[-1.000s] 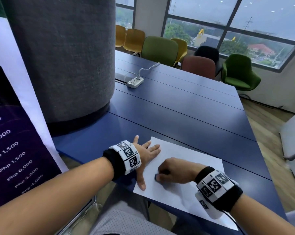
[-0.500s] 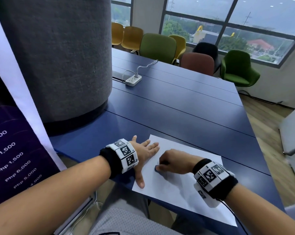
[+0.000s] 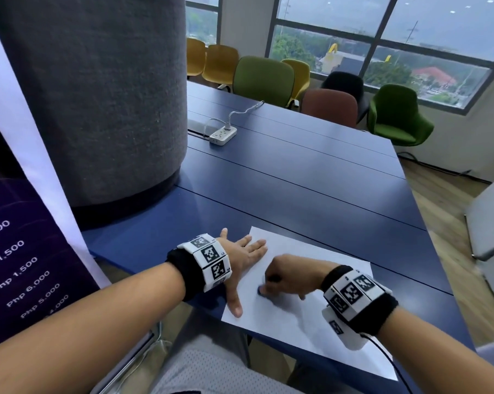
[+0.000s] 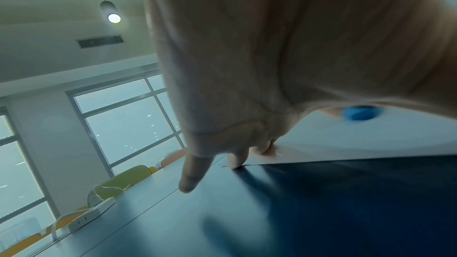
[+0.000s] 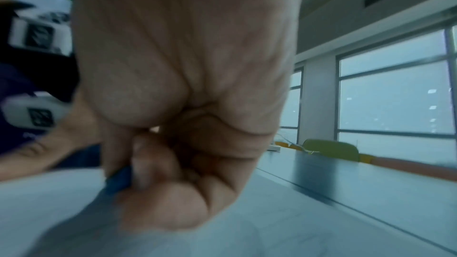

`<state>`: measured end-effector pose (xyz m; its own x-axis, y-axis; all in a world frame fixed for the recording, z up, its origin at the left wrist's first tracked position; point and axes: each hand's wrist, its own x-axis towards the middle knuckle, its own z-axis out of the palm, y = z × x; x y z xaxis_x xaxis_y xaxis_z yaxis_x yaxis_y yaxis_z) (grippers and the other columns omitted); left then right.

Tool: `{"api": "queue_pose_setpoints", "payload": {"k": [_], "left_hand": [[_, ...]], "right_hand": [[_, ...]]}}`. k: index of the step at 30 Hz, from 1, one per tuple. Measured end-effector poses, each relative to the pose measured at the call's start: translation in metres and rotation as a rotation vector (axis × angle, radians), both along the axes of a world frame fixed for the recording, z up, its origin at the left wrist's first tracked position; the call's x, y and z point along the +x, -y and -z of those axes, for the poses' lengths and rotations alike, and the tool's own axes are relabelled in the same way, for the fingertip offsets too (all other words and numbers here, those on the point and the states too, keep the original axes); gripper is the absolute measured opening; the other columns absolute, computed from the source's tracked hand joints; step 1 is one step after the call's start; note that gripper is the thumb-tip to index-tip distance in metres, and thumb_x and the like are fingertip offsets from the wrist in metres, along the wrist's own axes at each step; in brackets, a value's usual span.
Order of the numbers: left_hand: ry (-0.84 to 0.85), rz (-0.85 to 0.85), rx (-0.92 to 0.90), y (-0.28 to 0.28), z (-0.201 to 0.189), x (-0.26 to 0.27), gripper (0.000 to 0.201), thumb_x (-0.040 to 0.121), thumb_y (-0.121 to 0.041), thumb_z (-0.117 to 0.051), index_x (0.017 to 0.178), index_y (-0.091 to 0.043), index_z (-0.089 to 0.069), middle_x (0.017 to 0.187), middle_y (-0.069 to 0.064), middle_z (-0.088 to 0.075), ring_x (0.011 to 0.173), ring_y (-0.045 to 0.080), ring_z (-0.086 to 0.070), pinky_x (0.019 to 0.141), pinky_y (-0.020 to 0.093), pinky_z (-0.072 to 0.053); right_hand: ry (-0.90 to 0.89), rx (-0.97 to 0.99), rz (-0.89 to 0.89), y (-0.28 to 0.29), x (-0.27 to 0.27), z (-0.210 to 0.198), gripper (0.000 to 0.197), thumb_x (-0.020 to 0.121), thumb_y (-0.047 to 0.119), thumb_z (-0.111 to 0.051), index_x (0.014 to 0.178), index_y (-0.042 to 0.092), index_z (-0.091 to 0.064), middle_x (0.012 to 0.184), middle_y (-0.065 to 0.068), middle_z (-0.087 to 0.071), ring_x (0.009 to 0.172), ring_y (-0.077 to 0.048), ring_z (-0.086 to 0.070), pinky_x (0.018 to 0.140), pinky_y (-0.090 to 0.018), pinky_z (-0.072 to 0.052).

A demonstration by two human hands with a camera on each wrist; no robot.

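Observation:
A white sheet of paper (image 3: 302, 317) lies at the near edge of the dark blue table (image 3: 297, 180). My left hand (image 3: 244, 258) lies flat with spread fingers on the sheet's left edge, holding it down. My right hand (image 3: 285, 277) is curled into a fist and pinches a small blue object (image 3: 260, 291) against the paper; it also shows as a blue blob (image 4: 359, 113) in the left wrist view and as a blue edge (image 5: 118, 180) between thumb and fingers in the right wrist view. What the object is I cannot tell.
A wide grey felt-covered column (image 3: 98, 95) stands on the table's left. A white power strip (image 3: 223, 135) with its cable lies farther back. A printed banner (image 3: 18, 245) hangs at my left. Coloured chairs (image 3: 264, 78) line the far edge under windows.
The camera view has shifted slightly. My right hand has slid a little over the paper with the blue object; the left hand stays flat on the sheet.

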<state>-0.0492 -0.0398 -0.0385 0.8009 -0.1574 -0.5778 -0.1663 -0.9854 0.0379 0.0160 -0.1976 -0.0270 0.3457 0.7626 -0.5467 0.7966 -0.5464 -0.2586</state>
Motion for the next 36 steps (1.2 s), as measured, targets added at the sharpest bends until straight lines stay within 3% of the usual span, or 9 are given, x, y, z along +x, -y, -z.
{"api": "queue_pose_setpoints", "payload": {"k": [2, 6, 11, 17, 22, 26, 29, 34, 36], "left_hand": [[0.017, -0.007, -0.016, -0.002, 0.003, 0.000, 0.151, 0.057, -0.065, -0.083, 0.152, -0.017, 0.023, 0.160, -0.005, 0.026, 0.148, 0.018, 0.021, 0.108, 0.070, 0.009], [0.029, -0.037, -0.022, -0.005, 0.005, -0.002, 0.154, 0.056, -0.065, -0.083, 0.151, -0.009, 0.024, 0.161, 0.003, 0.026, 0.147, 0.014, 0.022, 0.113, 0.064, 0.010], [0.032, -0.037, 0.014, -0.001, 0.001, -0.002, 0.154, 0.055, -0.066, -0.083, 0.151, -0.008, 0.022, 0.161, 0.004, 0.025, 0.148, 0.016, 0.020, 0.111, 0.068, 0.012], [0.031, -0.043, 0.054, 0.003, -0.001, -0.002, 0.154, 0.055, -0.066, -0.083, 0.151, -0.007, 0.022, 0.162, 0.006, 0.023, 0.149, 0.017, 0.018, 0.110, 0.069, 0.013], [0.031, -0.050, 0.061, 0.005, -0.002, -0.002, 0.154, 0.055, -0.066, -0.083, 0.151, -0.007, 0.022, 0.161, 0.006, 0.023, 0.149, 0.017, 0.018, 0.109, 0.069, 0.013], [0.028, -0.050, 0.056, 0.004, -0.002, -0.002, 0.154, 0.055, -0.066, -0.083, 0.151, -0.006, 0.022, 0.161, 0.006, 0.024, 0.149, 0.017, 0.019, 0.109, 0.069, 0.014], [0.021, -0.051, 0.051, 0.004, -0.003, -0.002, 0.154, 0.055, -0.065, -0.083, 0.151, -0.008, 0.023, 0.161, 0.005, 0.024, 0.148, 0.017, 0.019, 0.108, 0.069, 0.015], [0.039, -0.048, 0.042, 0.003, 0.000, -0.002, 0.155, 0.054, -0.065, -0.084, 0.151, -0.006, 0.021, 0.162, 0.006, 0.022, 0.149, 0.017, 0.018, 0.106, 0.070, 0.013], [0.035, -0.046, 0.052, 0.004, 0.000, -0.002, 0.155, 0.054, -0.064, -0.084, 0.151, -0.006, 0.021, 0.162, 0.006, 0.023, 0.149, 0.018, 0.018, 0.107, 0.071, 0.012]], "right_hand": [[0.067, 0.071, 0.046, -0.003, 0.007, 0.002, 0.037, 0.094, 0.041, -0.052, 0.072, 0.012, -0.059, 0.072, -0.014, -0.065, 0.048, -0.022, -0.057, 0.039, -0.020, -0.040], [0.008, -0.016, 0.008, -0.005, 0.008, 0.005, 0.035, 0.092, 0.043, -0.054, 0.070, 0.016, -0.060, 0.065, -0.002, -0.058, 0.057, -0.023, -0.059, 0.039, -0.020, -0.042], [0.276, 0.158, 0.239, -0.016, 0.051, 0.011, 0.036, 0.093, 0.043, -0.052, 0.069, 0.016, -0.055, 0.076, -0.005, -0.056, 0.074, -0.026, -0.052, 0.064, -0.028, -0.038], [0.075, 0.104, 0.177, -0.014, 0.044, 0.016, 0.040, 0.091, 0.041, -0.055, 0.059, 0.018, -0.053, 0.062, -0.002, -0.055, 0.058, -0.024, -0.054, 0.053, -0.029, -0.045], [0.221, 0.190, 0.217, -0.012, 0.058, 0.021, 0.042, 0.093, 0.041, -0.052, 0.059, 0.016, -0.048, 0.063, -0.001, -0.052, 0.069, -0.025, -0.051, 0.066, -0.033, -0.044], [0.128, 0.114, 0.073, -0.010, 0.041, 0.018, 0.036, 0.093, 0.041, -0.053, 0.066, 0.017, -0.055, 0.068, 0.000, -0.055, 0.064, -0.017, -0.048, 0.061, -0.029, -0.039], [0.255, 0.154, 0.185, -0.010, 0.053, 0.014, 0.036, 0.094, 0.042, -0.050, 0.066, 0.018, -0.052, 0.074, -0.002, -0.055, 0.070, -0.022, -0.051, 0.064, -0.029, -0.041], [0.084, 0.032, 0.002, -0.006, 0.034, 0.016, 0.036, 0.089, 0.046, -0.052, 0.068, 0.017, -0.059, 0.073, -0.009, -0.064, 0.070, -0.031, -0.058, 0.068, -0.040, -0.051], [0.120, 0.043, 0.025, -0.009, 0.036, 0.010, 0.038, 0.091, 0.045, -0.052, 0.071, 0.014, -0.061, 0.076, -0.010, -0.063, 0.071, -0.030, -0.057, 0.064, -0.037, -0.048]]}}
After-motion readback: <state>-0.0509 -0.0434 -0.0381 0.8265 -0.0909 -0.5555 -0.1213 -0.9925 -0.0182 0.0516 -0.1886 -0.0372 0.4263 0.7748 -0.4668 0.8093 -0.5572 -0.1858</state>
